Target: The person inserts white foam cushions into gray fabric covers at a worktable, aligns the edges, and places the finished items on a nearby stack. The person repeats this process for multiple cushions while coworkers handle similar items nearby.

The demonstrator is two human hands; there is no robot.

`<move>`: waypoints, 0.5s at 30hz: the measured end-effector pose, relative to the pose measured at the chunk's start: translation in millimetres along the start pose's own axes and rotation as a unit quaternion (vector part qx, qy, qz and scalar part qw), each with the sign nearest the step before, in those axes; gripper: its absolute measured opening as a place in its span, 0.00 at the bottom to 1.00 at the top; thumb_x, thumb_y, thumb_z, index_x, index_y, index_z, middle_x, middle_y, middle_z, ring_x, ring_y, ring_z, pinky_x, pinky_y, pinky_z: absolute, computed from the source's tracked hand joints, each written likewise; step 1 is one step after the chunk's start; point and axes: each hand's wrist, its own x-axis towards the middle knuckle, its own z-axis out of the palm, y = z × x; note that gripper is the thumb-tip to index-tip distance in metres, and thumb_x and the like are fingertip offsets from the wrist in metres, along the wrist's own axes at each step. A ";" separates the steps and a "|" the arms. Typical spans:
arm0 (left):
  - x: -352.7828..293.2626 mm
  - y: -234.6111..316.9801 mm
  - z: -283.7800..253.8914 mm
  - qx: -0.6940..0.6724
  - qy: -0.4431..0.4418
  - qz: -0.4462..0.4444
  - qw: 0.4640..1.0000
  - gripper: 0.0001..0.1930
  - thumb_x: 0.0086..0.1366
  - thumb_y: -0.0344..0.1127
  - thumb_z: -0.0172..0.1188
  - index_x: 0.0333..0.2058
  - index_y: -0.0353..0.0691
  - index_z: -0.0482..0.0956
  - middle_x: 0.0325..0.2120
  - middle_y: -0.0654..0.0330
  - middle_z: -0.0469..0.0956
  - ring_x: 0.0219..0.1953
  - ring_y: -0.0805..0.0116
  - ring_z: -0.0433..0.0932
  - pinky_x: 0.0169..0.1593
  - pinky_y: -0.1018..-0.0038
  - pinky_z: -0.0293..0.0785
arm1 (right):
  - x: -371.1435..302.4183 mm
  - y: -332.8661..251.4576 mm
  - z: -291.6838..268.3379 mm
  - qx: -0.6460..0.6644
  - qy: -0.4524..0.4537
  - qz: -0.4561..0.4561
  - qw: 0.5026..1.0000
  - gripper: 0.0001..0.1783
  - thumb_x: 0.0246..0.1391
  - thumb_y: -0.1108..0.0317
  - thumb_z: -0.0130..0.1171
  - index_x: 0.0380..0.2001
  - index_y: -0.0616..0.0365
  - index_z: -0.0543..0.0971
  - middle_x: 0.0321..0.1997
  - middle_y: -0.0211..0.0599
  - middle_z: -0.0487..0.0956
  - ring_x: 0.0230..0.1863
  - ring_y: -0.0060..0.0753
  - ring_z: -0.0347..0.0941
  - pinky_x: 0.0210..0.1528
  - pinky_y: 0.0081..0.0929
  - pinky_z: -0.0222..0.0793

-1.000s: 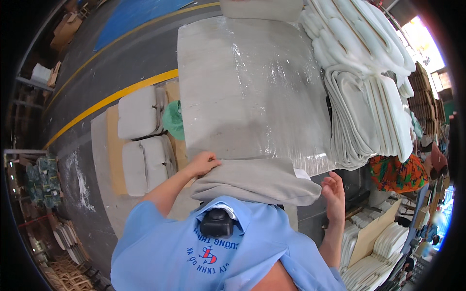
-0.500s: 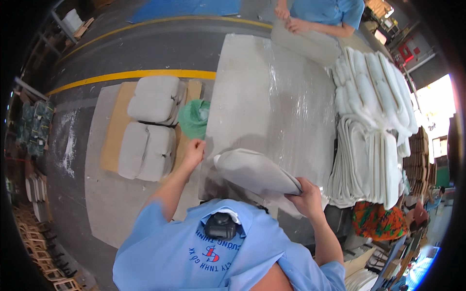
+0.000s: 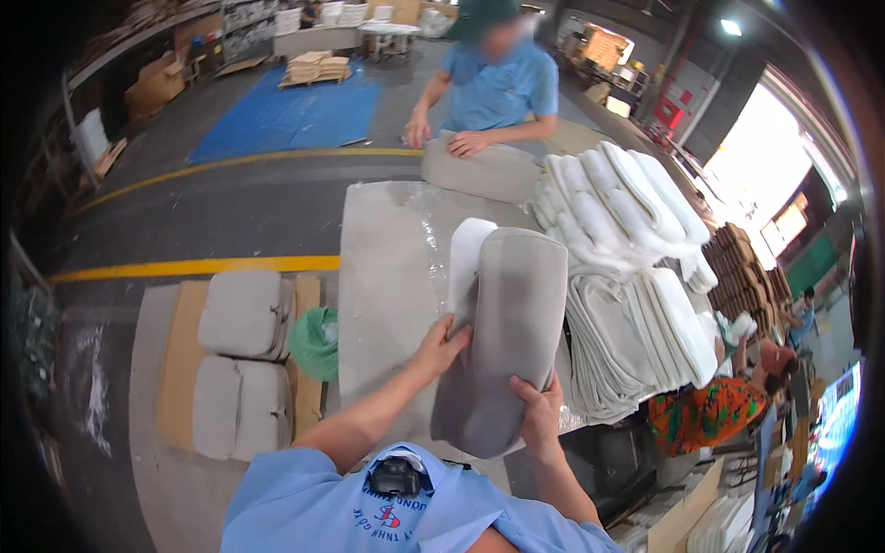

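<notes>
A grey fabric cushion (image 3: 521,313) is held tilted over the wrapped table (image 3: 378,249), its long side pointing away from me. Along its far left side shows a flat white pad (image 3: 468,258), which looks like foam; how the two join is hidden. My left hand (image 3: 441,350) is closed on the cushion's left edge, thumb on top. At the near right edge my right hand (image 3: 536,407) grips it, thumb on the upper face and fingers underneath. Across the table a co-worker's hands rest on another grey cushion (image 3: 479,173).
White folded pads (image 3: 613,198) and folded grey-white covers (image 3: 636,332) are stacked at the table's right. To the left, finished-looking grey cushions (image 3: 241,313) lie on cardboard (image 3: 180,369), beside a green bag (image 3: 315,343). A person in orange-patterned cloth (image 3: 705,415) is at the right.
My left hand has come from beside the green bag onto the cushion. The cushion has turned from lying crosswise to pointing away from me. The view has tilted up, showing more of the co-worker.
</notes>
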 end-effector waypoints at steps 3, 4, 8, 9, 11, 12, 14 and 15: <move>39.5 -1.3 -4.3 -0.037 -0.055 -0.014 0.998 0.29 0.78 0.51 0.58 0.66 0.33 0.72 0.57 0.60 0.78 0.56 0.72 0.73 0.61 0.72 0.70 | -9.5 10.3 15.1 0.071 0.018 -0.016 0.997 0.39 0.48 0.75 0.78 0.63 0.62 0.71 0.59 0.40 0.80 0.59 0.36 0.77 0.65 0.36 0.71; 48.0 0.2 -4.3 -0.049 -0.102 -0.029 0.993 0.27 0.79 0.50 0.58 0.64 0.33 0.74 0.55 0.61 0.79 0.55 0.74 0.73 0.59 0.73 0.71 | -12.4 18.6 11.5 0.076 0.018 -0.001 0.997 0.39 0.48 0.75 0.78 0.63 0.62 0.71 0.58 0.40 0.80 0.58 0.36 0.77 0.65 0.36 0.71; 52.3 -15.5 1.1 0.034 -0.137 -0.045 0.989 0.19 0.80 0.48 0.55 0.44 0.36 0.84 0.35 0.64 0.82 0.39 0.76 0.75 0.46 0.71 0.74 | -47.6 33.6 8.6 0.070 -0.051 0.083 0.993 0.36 0.52 0.70 0.79 0.61 0.65 0.73 0.54 0.39 0.83 0.55 0.34 0.79 0.63 0.34 0.72; 48.9 -22.3 -4.1 0.066 -0.171 -0.068 0.981 0.19 0.80 0.48 0.54 0.46 0.36 0.84 0.36 0.65 0.82 0.40 0.76 0.76 0.46 0.71 0.75 | -58.1 36.0 7.4 0.060 -0.089 0.123 0.987 0.34 0.54 0.69 0.78 0.61 0.65 0.74 0.53 0.39 0.83 0.55 0.34 0.79 0.62 0.34 0.73; 34.5 -41.6 -21.2 0.126 -0.238 -0.117 0.956 0.20 0.81 0.48 0.53 0.49 0.37 0.83 0.38 0.66 0.83 0.40 0.76 0.77 0.47 0.71 0.76 | -78.0 41.9 -4.4 -0.068 -0.175 0.226 0.956 0.33 0.61 0.60 0.74 0.62 0.69 0.76 0.58 0.44 0.83 0.58 0.36 0.78 0.63 0.34 0.72; 27.9 -50.5 -27.6 0.155 -0.268 -0.140 0.940 0.20 0.81 0.48 0.53 0.51 0.38 0.83 0.39 0.67 0.83 0.40 0.76 0.77 0.48 0.71 0.76 | -85.5 45.0 -8.4 -0.071 -0.234 0.231 0.942 0.33 0.63 0.58 0.73 0.62 0.69 0.76 0.59 0.45 0.83 0.59 0.37 0.78 0.64 0.34 0.72; -1.3 -63.9 -27.5 0.187 -0.321 -0.170 0.913 0.20 0.81 0.48 0.52 0.46 0.36 0.84 0.37 0.66 0.84 0.37 0.75 0.78 0.46 0.70 0.77 | -102.3 43.7 -16.9 -0.072 -0.332 0.248 0.907 0.34 0.66 0.54 0.70 0.64 0.70 0.75 0.62 0.48 0.82 0.61 0.38 0.77 0.65 0.34 0.71; -15.5 -76.7 -37.9 0.183 -0.335 -0.202 0.902 0.20 0.81 0.48 0.52 0.45 0.36 0.84 0.36 0.65 0.84 0.37 0.74 0.78 0.45 0.70 0.77 | -101.8 57.5 -25.4 -0.113 -0.385 0.259 0.879 0.35 0.67 0.52 0.67 0.64 0.71 0.76 0.64 0.49 0.81 0.63 0.38 0.76 0.67 0.33 0.69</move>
